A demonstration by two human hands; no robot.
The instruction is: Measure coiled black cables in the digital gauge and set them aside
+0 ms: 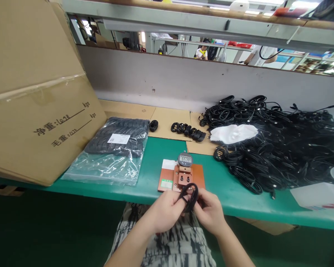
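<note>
A coiled black cable [194, 197] is held between my two hands at the front edge of the table. My left hand [167, 210] closes on the coil from the left, thumb across it. From the right, my right hand [210, 210] grips the same cable with bent fingers; some fingertips are hidden behind the coil. Just beyond my hands stands a copper-coloured gauge fixture [196, 174] with a round digital dial gauge [185, 159] on top, its display lit with digits. Where the cable meets the fixture's front, I cannot tell whether they touch.
A large cardboard box [39, 122] leans at the left beside a clear bag of coiled cables [119, 139]. Several coiled cables [187, 130] line the cardboard behind. At right lie a big heap of black cables [267, 155], a white cloth [233, 133] and a white plastic container [320, 194].
</note>
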